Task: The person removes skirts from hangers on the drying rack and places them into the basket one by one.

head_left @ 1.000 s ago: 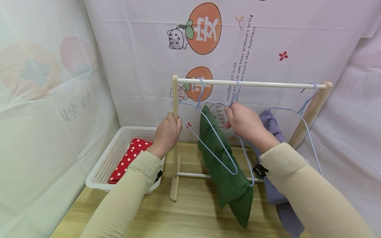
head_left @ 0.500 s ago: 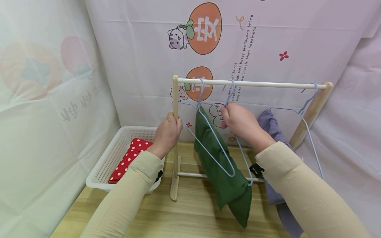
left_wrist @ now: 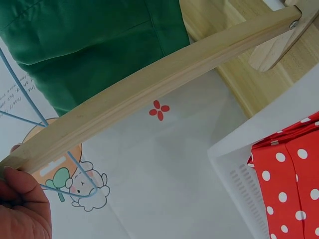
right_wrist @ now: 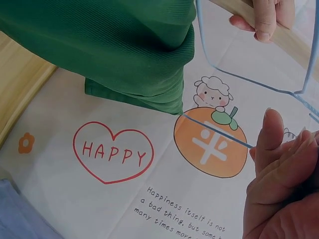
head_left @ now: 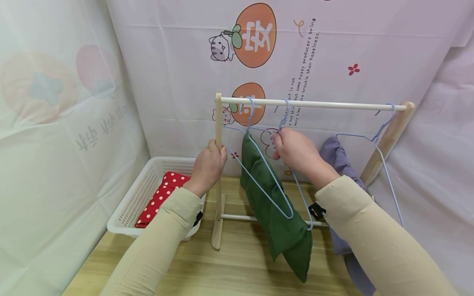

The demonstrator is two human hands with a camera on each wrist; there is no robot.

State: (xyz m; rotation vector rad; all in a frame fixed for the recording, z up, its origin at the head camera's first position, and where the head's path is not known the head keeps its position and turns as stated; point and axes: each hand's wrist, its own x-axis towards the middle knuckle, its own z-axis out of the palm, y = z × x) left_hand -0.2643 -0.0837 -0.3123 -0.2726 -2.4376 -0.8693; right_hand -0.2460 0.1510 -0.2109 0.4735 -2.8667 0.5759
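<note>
My left hand [head_left: 210, 166] grips the wooden left post [head_left: 218, 123] of a small clothes rack; the left wrist view shows the thumb and fingers round the post. With its fingertips my right hand [head_left: 301, 152] pinches a blue wire hanger [head_left: 301, 195] near its neck, below the hook. That hanger hooks over the white top rail [head_left: 326, 104] and carries a folded green cloth [head_left: 285, 234], which hangs at a slant. Left of it hangs a bare blue hanger [head_left: 253, 109], overlapping the green cloth in the head view.
A purple cloth [head_left: 335, 158] hangs at the rack's right end, near another blue hanger [head_left: 389, 181]. To the left stands a white plastic basket [head_left: 129, 191] with a red polka-dot cloth [head_left: 157, 201] inside. Printed white sheets surround the wooden table [head_left: 177, 267].
My right hand has slid the hanger with the green cloth leftward along the rail, towards the bare hanger. My left hand has stayed on the post.
</note>
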